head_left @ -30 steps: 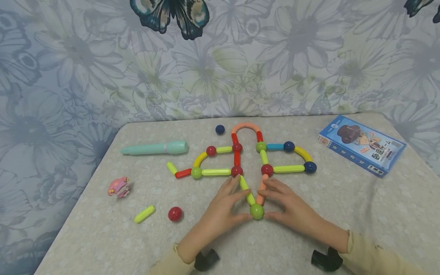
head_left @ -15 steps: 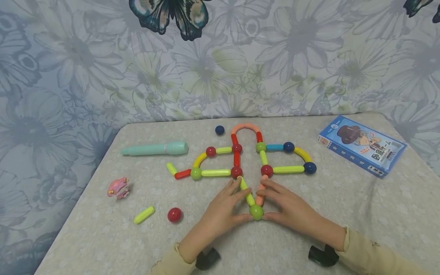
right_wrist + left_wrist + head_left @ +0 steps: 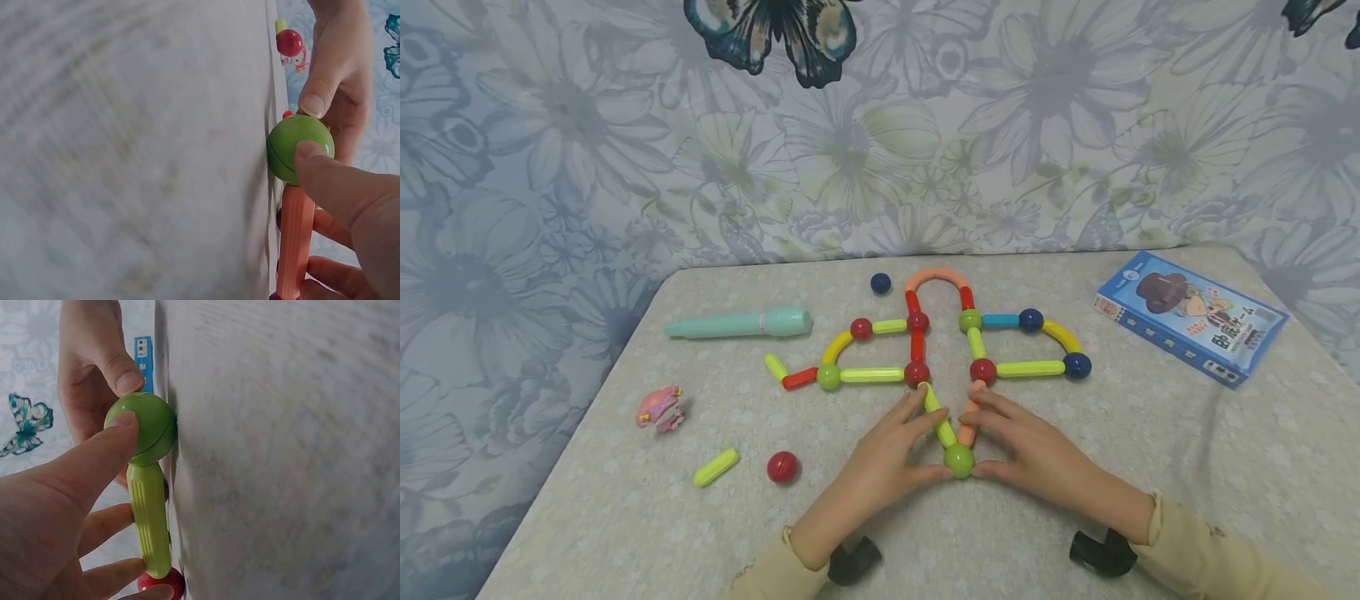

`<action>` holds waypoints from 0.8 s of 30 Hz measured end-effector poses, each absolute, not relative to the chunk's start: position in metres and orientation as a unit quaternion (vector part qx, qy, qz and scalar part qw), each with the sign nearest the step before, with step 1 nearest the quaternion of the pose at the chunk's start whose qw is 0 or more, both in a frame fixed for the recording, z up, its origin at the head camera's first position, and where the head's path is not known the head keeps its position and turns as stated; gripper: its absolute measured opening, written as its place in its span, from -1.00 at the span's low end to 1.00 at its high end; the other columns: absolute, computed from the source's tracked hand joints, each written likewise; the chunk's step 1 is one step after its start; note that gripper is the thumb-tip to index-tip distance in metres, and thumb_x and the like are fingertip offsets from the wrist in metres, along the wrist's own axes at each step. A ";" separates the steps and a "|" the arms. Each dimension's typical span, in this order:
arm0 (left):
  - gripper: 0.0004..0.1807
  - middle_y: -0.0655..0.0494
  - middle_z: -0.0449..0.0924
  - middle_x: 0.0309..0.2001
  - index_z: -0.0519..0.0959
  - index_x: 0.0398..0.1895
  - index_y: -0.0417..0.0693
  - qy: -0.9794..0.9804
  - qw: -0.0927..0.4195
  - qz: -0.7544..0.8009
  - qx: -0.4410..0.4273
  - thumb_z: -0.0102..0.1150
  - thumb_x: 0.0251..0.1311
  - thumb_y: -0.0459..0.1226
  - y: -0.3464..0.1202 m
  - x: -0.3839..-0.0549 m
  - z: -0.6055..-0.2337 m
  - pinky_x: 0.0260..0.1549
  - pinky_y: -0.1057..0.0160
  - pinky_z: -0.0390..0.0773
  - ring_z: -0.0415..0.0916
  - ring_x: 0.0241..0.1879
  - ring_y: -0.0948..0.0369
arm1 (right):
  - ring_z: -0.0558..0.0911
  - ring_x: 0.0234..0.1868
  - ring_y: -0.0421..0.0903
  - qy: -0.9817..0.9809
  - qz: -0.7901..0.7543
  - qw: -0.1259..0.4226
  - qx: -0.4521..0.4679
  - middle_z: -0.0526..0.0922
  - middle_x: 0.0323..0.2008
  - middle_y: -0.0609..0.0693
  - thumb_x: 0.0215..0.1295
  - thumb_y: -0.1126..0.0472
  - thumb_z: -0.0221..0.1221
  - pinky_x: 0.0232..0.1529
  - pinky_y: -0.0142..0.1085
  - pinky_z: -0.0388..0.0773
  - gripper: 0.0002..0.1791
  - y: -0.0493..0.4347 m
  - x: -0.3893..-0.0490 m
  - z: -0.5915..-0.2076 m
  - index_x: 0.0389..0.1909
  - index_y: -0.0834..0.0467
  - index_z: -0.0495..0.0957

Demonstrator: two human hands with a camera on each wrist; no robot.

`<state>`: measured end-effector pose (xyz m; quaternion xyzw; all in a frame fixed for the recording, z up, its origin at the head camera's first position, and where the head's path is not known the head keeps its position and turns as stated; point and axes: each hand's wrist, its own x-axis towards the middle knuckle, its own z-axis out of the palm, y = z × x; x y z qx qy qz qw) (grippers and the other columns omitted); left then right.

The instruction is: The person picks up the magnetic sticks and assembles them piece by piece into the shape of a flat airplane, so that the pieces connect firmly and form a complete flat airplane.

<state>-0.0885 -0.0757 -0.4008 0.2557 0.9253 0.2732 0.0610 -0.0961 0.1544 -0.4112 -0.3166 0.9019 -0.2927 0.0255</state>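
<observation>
A flat figure of magnetic rods and balls lies on the table, narrowing to a green ball (image 3: 958, 461) at its near end. My left hand (image 3: 880, 454) is left of this end, its thumb on the ball and its spread fingers along a yellow-green rod (image 3: 150, 519). My right hand (image 3: 1037, 454) mirrors it, thumb on the ball's other side, fingers against an orange rod (image 3: 296, 240). Both rods run from the green ball towards two red balls (image 3: 917, 373). Beyond them, loops branch left and right, and an orange arch (image 3: 936, 273) tops the figure.
Left of the figure lie a loose yellow-green rod (image 3: 716, 467), a loose red ball (image 3: 783, 467) and a pink figurine (image 3: 660, 409). Farther back are a mint-green pen-shaped object (image 3: 737, 323) and a dark blue ball (image 3: 881, 283). A blue box (image 3: 1191, 317) lies at back right.
Both hands stay at the green ball and its two rods. The right thumb has come closer against the ball, and the right wrist has shifted slightly left.
</observation>
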 end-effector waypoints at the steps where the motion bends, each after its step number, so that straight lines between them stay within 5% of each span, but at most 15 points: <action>1: -0.23 -0.01 0.01 0.41 0.38 0.29 0.05 0.925 0.063 0.275 0.255 0.37 -0.03 0.02 -0.076 -0.089 -0.400 0.16 -0.02 0.21 -0.03 0.36 0.06 | 0.23 0.30 0.08 0.900 -0.296 0.027 -0.319 0.24 0.32 0.09 -0.04 0.07 0.43 0.10 0.04 0.32 -0.36 0.155 -0.097 -0.412 0.13 0.05 0.49; 8: -0.39 0.04 0.28 0.29 0.41 0.25 0.03 0.911 0.061 0.346 0.217 0.33 0.09 -0.19 -0.111 -0.087 -0.380 0.13 -0.02 0.26 0.20 0.26 0.08 | 0.20 0.32 0.03 0.879 -0.346 0.065 -0.321 0.21 0.35 0.03 0.09 0.15 0.35 0.12 0.02 0.30 -0.37 0.164 -0.103 -0.414 0.23 0.05 0.43; 14: -0.49 0.05 0.49 0.11 0.47 0.17 -0.07 0.911 -0.005 0.392 0.129 0.31 0.11 -0.26 -0.189 -0.077 -0.363 0.07 -0.04 0.33 0.40 0.12 0.10 | 0.17 0.34 0.00 0.864 -0.378 0.079 -0.322 0.20 0.36 -0.02 0.13 0.13 0.31 0.16 -0.01 0.25 -0.37 0.170 -0.107 -0.417 0.26 0.06 0.40; 18: -0.52 -0.11 0.53 0.02 0.48 0.11 -0.21 0.928 -0.045 0.362 0.072 0.31 0.09 -0.34 -0.240 -0.064 -0.364 -0.03 -0.09 0.40 0.46 0.01 -0.02 | 0.17 0.34 -0.04 0.859 -0.387 0.081 -0.325 0.22 0.35 -0.05 0.17 0.15 0.29 0.18 -0.06 0.24 -0.41 0.174 -0.109 -0.419 0.26 0.06 0.40; 24: -0.50 -0.13 0.56 -0.12 0.51 0.05 -0.25 0.958 0.017 0.285 0.012 0.36 0.04 -0.25 -0.278 -0.056 -0.374 -0.16 -0.11 0.45 0.47 -0.10 -0.06 | 0.22 0.32 -0.02 0.858 -0.391 0.073 -0.327 0.27 0.32 -0.05 0.19 0.15 0.27 0.15 -0.06 0.29 -0.45 0.176 -0.111 -0.418 0.23 0.06 0.43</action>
